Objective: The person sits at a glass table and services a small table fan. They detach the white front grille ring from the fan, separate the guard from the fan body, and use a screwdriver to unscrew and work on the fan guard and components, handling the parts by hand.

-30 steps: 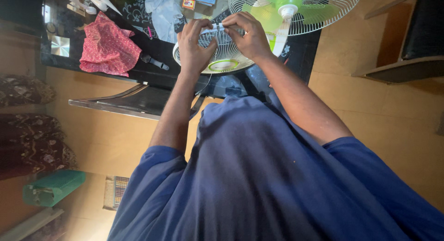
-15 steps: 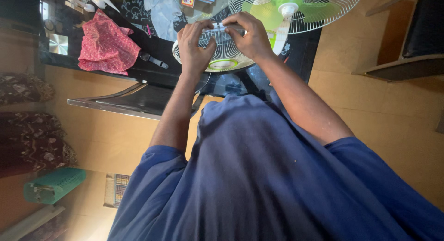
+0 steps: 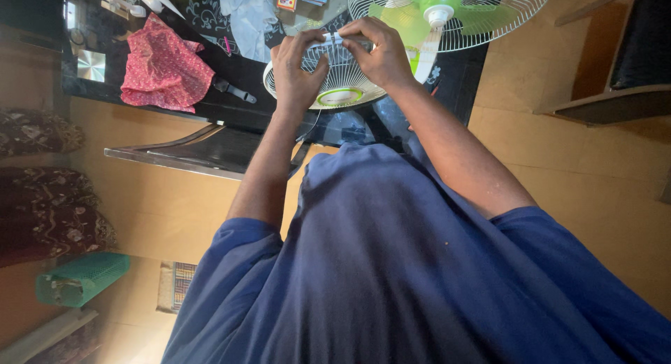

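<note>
Both of my hands are on a round white wire fan guard (image 3: 340, 84) with a green-ringed centre, which is tilted up over the black glass table (image 3: 231, 81). My left hand (image 3: 297, 63) grips the guard's upper left rim. At the top rim my right hand (image 3: 379, 51) pinches a small white piece (image 3: 334, 37) between its fingertips. Just behind the guard stands a fan (image 3: 447, 14) with green blades inside a white cage. My blue shirt fills the lower part of the view.
A red dotted cloth (image 3: 164, 67), a white cloth (image 3: 248, 14) and small tools lie on the table. A chrome chair frame (image 3: 175, 158) sits below its edge. A green basket (image 3: 80, 276) rests on the floor at left, and a wooden shelf (image 3: 601, 102) is at right.
My hands stay on the guard's top rim with only small finger movements. The view has shifted slightly.
</note>
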Available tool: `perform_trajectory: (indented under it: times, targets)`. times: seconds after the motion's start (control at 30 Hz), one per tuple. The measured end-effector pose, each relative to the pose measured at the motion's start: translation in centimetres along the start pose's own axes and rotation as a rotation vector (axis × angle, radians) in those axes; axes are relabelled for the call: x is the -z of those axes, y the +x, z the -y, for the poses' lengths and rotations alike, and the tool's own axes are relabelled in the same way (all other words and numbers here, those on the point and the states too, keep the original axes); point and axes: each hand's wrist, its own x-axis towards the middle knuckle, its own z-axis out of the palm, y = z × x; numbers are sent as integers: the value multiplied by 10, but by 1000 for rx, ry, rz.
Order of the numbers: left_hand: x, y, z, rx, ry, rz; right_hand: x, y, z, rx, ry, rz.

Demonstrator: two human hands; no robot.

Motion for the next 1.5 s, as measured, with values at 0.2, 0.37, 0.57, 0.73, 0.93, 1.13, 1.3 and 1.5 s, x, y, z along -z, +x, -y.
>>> perform_trajectory:
  times: [0.2, 0.37, 0.57, 0.73, 0.93, 1.13, 1.3, 1.5]
  targets:
    - [0, -1, -1, -31, -27, 12, -1, -3, -7, -80, 91, 11]
    - [0, -5, 0, -40, -57, 19, 0, -6, -11, -79, 108, 21]
    - [2, -4, -4, -218, 78, 46, 3, -8, -3, -104, 156, 37]
    - [9, -1, -7, -231, 132, 76, 1, -8, 8, -89, 142, 21]
    - [6, -5, -13, -190, 132, 88, 15, -59, 1, -37, -159, -290]
    - [13, -8, -17, -138, 146, 82, 34, -135, -23, -798, -131, -316]
    - [16, -7, -22, -141, 139, 95, 30, -167, -64, -1077, -369, 86]
    - [20, -13, -31, -121, 166, 131, 20, -186, -88, -660, -656, 91]
